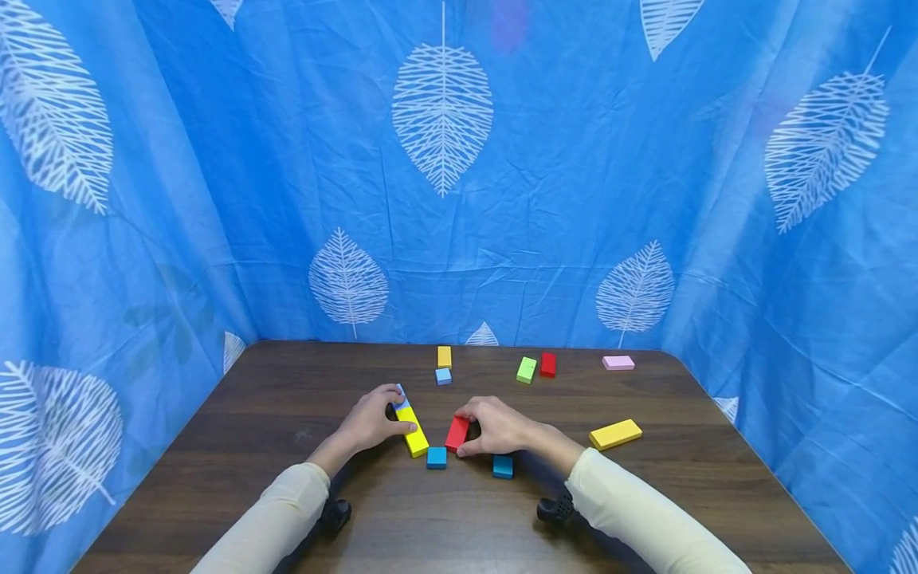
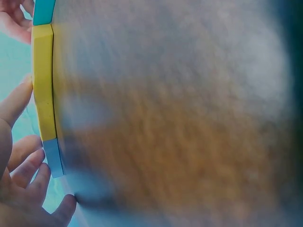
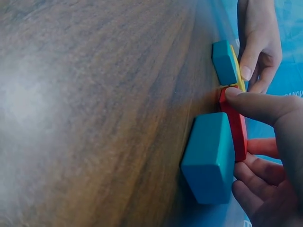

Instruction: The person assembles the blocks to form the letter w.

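My left hand (image 1: 371,418) touches two blocks standing end to end: its thumb is on the long yellow block (image 1: 410,431) and its fingers rest at the light blue block (image 1: 402,397) behind it. In the left wrist view, that thumb and those fingers are spread along the row. My right hand (image 1: 497,426) pinches a red block (image 1: 456,433) between thumb and fingers, one at each end. Between the yellow and red blocks, a little nearer, lies a teal block (image 1: 436,458). Another teal block (image 3: 208,158) sits close beside the right hand.
Farther back lie an orange-yellow block (image 1: 445,356), a small light blue block (image 1: 443,376), a green block (image 1: 527,370), a red block (image 1: 548,365) and a pink block (image 1: 618,363). A yellow block (image 1: 615,434) is at right on the wooden table (image 1: 445,526). Blue curtains surround the table.
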Demonstrator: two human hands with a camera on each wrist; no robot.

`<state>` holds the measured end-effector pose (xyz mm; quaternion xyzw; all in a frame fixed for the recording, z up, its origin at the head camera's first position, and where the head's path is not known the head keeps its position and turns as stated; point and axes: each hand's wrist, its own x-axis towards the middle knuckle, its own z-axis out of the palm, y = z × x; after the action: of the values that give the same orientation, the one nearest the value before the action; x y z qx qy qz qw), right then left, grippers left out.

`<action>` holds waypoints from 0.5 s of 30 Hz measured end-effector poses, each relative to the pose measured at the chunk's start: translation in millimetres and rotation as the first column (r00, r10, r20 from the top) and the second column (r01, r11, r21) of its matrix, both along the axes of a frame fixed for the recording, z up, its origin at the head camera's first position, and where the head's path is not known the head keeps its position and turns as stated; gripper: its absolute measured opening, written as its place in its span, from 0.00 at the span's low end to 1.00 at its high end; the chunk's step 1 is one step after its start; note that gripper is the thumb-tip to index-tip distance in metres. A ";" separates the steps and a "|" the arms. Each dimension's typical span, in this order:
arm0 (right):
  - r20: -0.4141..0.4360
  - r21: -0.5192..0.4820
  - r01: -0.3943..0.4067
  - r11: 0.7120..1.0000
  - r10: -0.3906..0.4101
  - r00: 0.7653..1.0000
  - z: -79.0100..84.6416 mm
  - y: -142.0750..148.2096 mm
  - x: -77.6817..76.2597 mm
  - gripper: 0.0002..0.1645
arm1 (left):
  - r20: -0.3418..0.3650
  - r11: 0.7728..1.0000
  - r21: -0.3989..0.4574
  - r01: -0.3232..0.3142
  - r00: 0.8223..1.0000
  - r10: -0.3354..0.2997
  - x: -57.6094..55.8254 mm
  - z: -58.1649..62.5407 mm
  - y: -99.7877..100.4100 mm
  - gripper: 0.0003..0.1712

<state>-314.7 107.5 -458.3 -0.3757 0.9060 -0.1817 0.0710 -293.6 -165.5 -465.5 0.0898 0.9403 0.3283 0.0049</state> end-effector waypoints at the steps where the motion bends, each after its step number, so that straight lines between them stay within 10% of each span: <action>1: 0.002 0.002 -0.003 1.000 0.003 1.000 0.2 0.0 -0.1 0.40 | 0.000 1.000 -0.002 -0.001 1.000 0.001 0.1 0.1 -0.1 0.35; 15: 0.032 0.005 -0.033 0.999 0.032 0.999 0.1 0.4 -0.9 0.39 | 0.006 1.000 0.007 -0.003 1.000 0.003 2.4 2.1 0.1 0.35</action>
<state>-315.6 107.8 -458.2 -0.3872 0.8990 -0.1841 0.0896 -291.3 -165.3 -463.4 0.0874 0.9393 0.3318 0.0069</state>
